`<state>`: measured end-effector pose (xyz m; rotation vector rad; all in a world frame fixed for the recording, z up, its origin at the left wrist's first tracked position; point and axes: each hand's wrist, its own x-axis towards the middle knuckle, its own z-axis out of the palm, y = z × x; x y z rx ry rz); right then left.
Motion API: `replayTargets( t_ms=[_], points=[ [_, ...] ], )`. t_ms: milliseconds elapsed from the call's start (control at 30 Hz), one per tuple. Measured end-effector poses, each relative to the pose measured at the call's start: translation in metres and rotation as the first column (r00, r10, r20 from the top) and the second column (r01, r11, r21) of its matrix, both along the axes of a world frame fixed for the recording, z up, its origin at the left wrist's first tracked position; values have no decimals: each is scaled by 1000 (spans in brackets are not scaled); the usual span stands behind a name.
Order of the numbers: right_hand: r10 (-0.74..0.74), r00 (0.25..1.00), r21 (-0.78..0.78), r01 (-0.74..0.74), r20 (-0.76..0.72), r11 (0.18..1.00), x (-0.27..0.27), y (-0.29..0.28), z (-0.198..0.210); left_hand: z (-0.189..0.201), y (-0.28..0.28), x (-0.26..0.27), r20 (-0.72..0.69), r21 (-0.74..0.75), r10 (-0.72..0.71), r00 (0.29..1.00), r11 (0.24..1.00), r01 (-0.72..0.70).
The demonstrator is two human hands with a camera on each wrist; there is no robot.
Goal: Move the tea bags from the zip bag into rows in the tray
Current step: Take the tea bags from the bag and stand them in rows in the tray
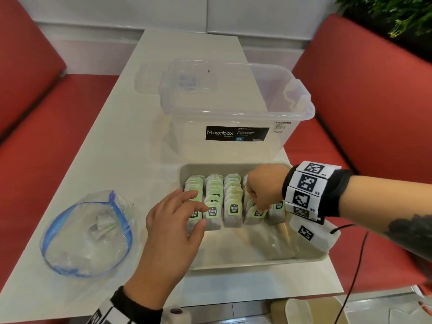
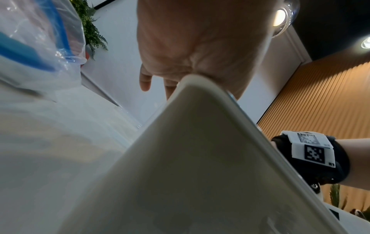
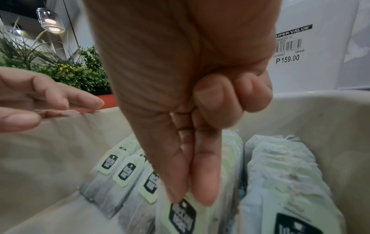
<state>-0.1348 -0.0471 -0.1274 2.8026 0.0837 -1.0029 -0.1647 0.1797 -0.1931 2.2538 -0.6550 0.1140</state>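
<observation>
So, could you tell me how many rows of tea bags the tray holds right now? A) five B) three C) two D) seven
A: the head view shows five rows of tea bags side by side in the tray, with the right hand over the fourth row.

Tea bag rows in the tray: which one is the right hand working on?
The fourth row from the left. The right hand pinches its front bag; the left hand rests on the first row.
</observation>
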Motion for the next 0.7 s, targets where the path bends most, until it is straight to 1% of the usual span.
replayTargets(
  t_ms=[167,267,567,700],
  points=[
    [-14,999,26,15,-34,1000,-1,-2,3,2,0,-1,-6,-5,-2,1000,1000,2],
    [-29,999,39,30,-27,999,-2,-4,3,3,0,-1,-6,-5,-7,1000,1000,7],
    [-12,1000,2,12,-21,1000,-2,-4,5,4,-1,-1,-16,-5,-9,1000,1000,9],
    [-23,1000,-10,23,14,1000,-3,-3,5,5,0,-1,-30,-1,-16,999,1000,16]
  ],
)
